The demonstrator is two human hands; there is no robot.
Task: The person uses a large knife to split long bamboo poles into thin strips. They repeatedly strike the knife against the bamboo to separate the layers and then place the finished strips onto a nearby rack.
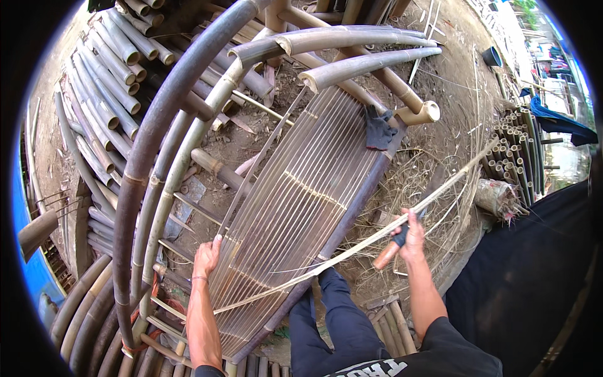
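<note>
The left hand [206, 256] lies flat on the near-left edge of a bamboo slat mat [301, 195], fingers stretched out and pressing on the slats, gripping nothing. The mat is a long panel of thin parallel strips with a few cross strips, running from near the person's knees away to the far right, where it rests on thick bamboo poles [352, 66]. The right hand [411, 237] sits to the right of the mat, fingers closed around a wooden-handled tool [388, 253] — its handle sticks out below the fist, towards the near side. A long thin bamboo strip [377, 234] crosses under that hand, running from the mat's near edge out to the far right. A dark glove [379, 129] lies on the mat's far end. Curved bamboo poles [157, 144] arch over the left side, and a bundle of cut canes [515, 151] stands at the right — loose shavings cover the ground between.
</note>
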